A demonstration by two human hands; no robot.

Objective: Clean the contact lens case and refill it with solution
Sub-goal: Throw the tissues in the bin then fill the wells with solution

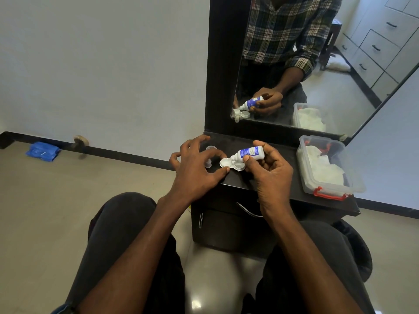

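Head: bottle (249,153) over case (231,164).

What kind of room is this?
Probably a bedroom or dressing corner at home: a dark-framed wall mirror stands over a small dark dressing shelf, and the mirror reflects pale built-in drawers.

The white lens case (232,165) lies open; the solution bottle (248,153) (blue label) tilts nozzle-down over it.

A clear plastic box (326,168) with red latches at right; a mirror (317,64) above; a blue packet (42,151) on the floor at left.
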